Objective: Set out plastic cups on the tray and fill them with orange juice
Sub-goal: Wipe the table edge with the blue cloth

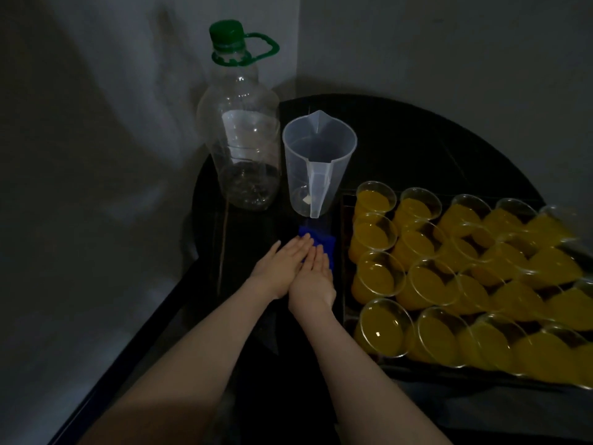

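Observation:
Several clear plastic cups (378,277) filled with orange juice stand in rows on a dark tray (346,239) at the right. An empty clear jug (319,162) with a handle stands left of the tray's far corner. Beside it is an empty clear bottle (244,136) with a green cap. My left hand (282,268) and my right hand (316,277) lie flat, side by side, fingers straight, pressing on a blue cloth (317,244) on the table just left of the tray. Most of the cloth is hidden under my hands.
The dark round table (433,146) stands in a corner, with pale walls close behind and to the left. The room is dim. The table's left edge runs diagonally below my left forearm.

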